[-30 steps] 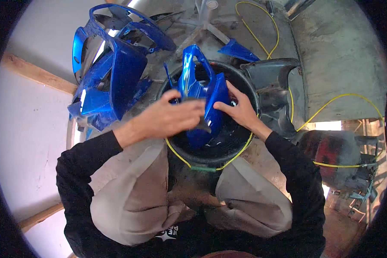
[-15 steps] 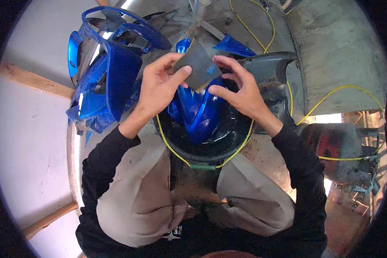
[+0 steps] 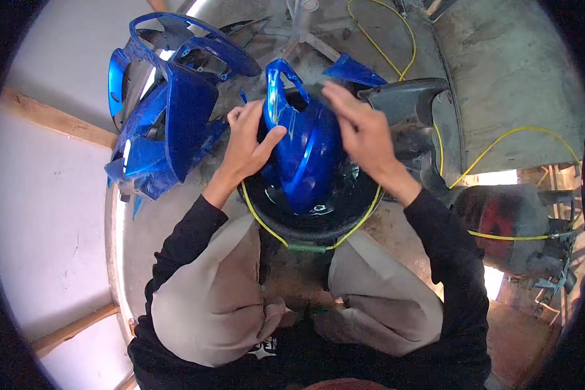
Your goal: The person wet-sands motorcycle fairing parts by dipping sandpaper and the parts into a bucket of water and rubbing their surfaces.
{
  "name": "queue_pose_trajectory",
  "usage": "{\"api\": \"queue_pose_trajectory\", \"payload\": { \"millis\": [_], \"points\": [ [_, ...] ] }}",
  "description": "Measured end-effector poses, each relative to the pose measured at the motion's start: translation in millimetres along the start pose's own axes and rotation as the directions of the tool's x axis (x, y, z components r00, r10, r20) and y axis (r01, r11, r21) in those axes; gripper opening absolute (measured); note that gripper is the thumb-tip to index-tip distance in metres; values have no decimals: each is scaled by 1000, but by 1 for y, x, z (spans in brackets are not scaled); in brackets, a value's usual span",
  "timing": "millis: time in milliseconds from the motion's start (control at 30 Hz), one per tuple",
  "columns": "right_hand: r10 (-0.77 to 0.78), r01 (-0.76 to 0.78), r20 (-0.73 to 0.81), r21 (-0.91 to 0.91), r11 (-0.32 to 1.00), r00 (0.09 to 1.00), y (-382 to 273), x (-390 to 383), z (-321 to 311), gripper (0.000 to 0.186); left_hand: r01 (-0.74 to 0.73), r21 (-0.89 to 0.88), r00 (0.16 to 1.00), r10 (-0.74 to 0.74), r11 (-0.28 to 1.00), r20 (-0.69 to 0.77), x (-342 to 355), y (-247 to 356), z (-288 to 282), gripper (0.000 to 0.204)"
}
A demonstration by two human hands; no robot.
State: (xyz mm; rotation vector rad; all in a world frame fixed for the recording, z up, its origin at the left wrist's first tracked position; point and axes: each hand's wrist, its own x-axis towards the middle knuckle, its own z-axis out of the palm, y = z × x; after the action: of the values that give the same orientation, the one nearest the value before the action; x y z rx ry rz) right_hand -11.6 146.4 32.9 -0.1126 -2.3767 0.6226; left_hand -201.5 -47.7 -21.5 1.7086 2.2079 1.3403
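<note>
The grey sheet, which half a second ago is lifted between the two hands, is now not clearly seen, and the hands are parted to the two sides of the blue panel (image 3: 305,149). This panel leans inside the black basin (image 3: 286,227), its rounded end down and its narrow, open-framed end rising over the far rim. I think the basin wall carries the weight, so little strength is needed to keep it standing.

The left grip (image 3: 247,140) is against the panel's left side, thumb apart from the fingers and laid on the shiny face, probably to steady it; I cannot tell if it closes on the edge. The right grip (image 3: 367,140) is blurred by the right side, fingers nearly together; I cannot tell whether it is clamped on something.

The basin stands just in front of the bent knees (image 3: 201,299), perhaps so that both arms arrive easily. Its green sleeve (image 3: 307,248) hangs on the near side, away from the hands. Bigger blue parts (image 3: 192,120) lie at the left, and a black plastic part (image 3: 403,104) at the right, outside the basin.
</note>
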Motion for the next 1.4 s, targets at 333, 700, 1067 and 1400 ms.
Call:
{"api": "queue_pose_trajectory", "payload": {
  "millis": [333, 700, 1067, 1400],
  "points": [
    [-121, 150, 379, -49, 987, 918, 5, -48, 20, 69, 25, -20, 1000, -26, 999, -16, 0, -7, 6, 34],
    [-260, 228, 418, 125, 966, 870, -5, -51, 19, 64, 4, -27, 995, -7, 1000, -96, 0, -11, 12, 26],
    [269, -274, 78, 54, 960, 960, -3, 10, -2, 33, 40, 25, 991, -36, 999, -125, -10, 6, 13, 30],
    [122, -161, 171, 238, 958, 978, -31, -26, 57, 45, 152, 74, 981, -142, 986, -129, -36, 29, -2, 34]
  ]
}}
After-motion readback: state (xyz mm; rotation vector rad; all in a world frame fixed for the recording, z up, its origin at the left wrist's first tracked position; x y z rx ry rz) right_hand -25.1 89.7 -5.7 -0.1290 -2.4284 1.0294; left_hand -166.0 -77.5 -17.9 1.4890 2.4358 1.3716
